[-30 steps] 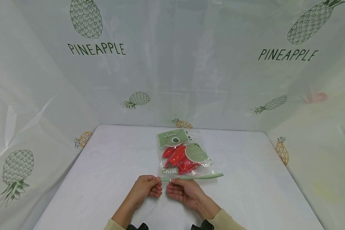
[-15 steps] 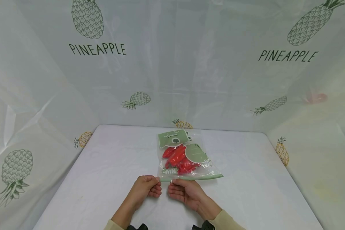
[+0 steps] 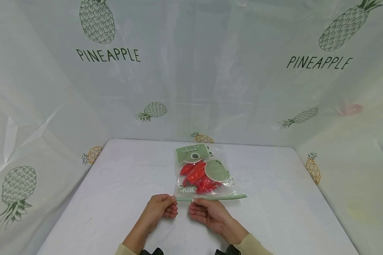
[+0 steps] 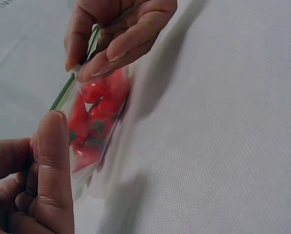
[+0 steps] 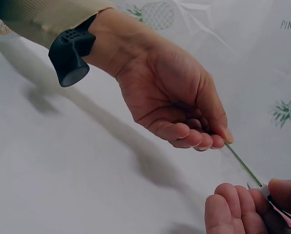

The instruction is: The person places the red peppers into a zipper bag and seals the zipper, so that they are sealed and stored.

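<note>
A clear zip bag lies flat on a white table, its green zip strip along the edge nearest the person; inside the bag sit red pieces and two green printed cards. The left hand is at the left corner of the bag's zip strip, thumb and curled fingers pinching that corner; the right hand is just to the right of it on the same strip, fingers curled and pinching the small white slider of the bag between thumb and forefinger. The two hands are near each other but apart, a short run of green strip showing between them; the rest of the strip runs on past the right hand to the bag's right corner. From the left wrist, the bag is seen edge-on and blurred, red showing through its film, the right hand at its far end; from the right wrist, the left hand grips the thin strip, a beige sleeve and a black wrist mount behind it. Sheeting printed with pineapples and the word PINEAPPLE rises behind the bag and at both sides of the table.
</note>
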`<state>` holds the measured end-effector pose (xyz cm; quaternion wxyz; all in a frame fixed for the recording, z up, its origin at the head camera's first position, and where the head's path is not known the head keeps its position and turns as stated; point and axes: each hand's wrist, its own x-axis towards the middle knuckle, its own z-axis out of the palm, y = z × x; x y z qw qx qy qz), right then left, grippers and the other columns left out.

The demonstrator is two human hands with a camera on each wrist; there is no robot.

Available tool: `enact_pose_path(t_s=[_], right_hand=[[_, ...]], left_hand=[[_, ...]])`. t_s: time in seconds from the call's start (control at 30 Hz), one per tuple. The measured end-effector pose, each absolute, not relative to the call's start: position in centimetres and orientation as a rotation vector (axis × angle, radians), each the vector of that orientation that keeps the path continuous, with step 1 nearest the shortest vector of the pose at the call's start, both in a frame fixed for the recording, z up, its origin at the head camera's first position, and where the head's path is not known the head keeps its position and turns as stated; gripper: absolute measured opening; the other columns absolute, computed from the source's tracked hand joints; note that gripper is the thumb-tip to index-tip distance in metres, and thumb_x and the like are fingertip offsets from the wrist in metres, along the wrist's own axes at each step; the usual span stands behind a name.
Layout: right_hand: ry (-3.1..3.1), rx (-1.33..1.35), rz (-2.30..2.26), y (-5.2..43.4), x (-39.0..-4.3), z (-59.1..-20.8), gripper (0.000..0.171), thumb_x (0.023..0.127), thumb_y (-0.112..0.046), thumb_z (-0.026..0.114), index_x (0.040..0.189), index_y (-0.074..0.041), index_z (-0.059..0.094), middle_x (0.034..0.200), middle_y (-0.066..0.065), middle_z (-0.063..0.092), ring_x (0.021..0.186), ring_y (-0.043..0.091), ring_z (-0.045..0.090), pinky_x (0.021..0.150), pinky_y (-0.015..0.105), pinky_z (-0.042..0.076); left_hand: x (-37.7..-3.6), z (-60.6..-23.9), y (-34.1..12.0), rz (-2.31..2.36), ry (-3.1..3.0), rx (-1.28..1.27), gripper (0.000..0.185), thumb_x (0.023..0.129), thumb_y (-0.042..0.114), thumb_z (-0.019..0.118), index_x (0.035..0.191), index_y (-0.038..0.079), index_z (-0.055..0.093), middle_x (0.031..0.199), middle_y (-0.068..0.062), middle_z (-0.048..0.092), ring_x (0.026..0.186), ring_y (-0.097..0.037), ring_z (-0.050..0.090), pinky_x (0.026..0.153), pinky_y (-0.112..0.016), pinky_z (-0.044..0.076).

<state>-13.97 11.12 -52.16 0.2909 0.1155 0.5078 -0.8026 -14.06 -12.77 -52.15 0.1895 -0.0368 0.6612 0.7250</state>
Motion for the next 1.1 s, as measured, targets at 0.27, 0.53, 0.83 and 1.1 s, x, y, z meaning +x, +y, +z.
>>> enact_pose_path(t_s=[0.27,0.53,0.83,1.1], right_hand=[[1.354,0.313,-2.155,11.6,-14.0,-52.2,0.03,0.1,-0.016,0.069,0.118,0.008,0.071,0.1,0.013,0.08,0.095,0.021,0.079,0.092,0.04,0.064],[1.359,0.345,-2.152,12.4,-14.0,-52.4,0.028,0.101,-0.017,0.069,0.118,0.006,0.072,0.103,0.014,0.08,0.096,0.023,0.079,0.094,0.042,0.063],[1.361,0.34,-2.166,13.4,-14.1,-52.6,0.025,0.101,-0.016,0.068,0.115,0.004,0.073,0.101,0.012,0.08,0.095,0.021,0.078,0.092,0.039,0.064],[1.378,0.332,-2.175,14.5,-14.2,-52.6,0.016,0.101,-0.016,0.068,0.106,-0.003,0.077,0.102,0.012,0.08,0.095,0.02,0.079,0.091,0.038,0.064]], left_hand=[[-14.1,-52.2,-13.2,2.035,1.883,-0.144,0.029,0.107,0.02,0.063,0.096,-0.007,0.067,0.076,-0.003,0.07,0.067,-0.012,0.072,0.064,-0.027,0.064],[-14.3,-52.4,-13.5,2.038,1.896,-0.151,0.031,0.106,0.019,0.063,0.097,-0.01,0.067,0.076,-0.003,0.07,0.067,-0.012,0.072,0.064,-0.026,0.064],[-14.4,-52.6,-13.9,2.049,1.911,-0.166,0.029,0.106,0.017,0.063,0.097,-0.01,0.066,0.075,-0.003,0.07,0.067,-0.013,0.073,0.064,-0.026,0.064],[-14.5,-52.6,-14.2,2.045,1.922,-0.198,0.032,0.106,0.018,0.064,0.099,-0.013,0.066,0.076,-0.004,0.07,0.067,-0.013,0.072,0.064,-0.026,0.064]])
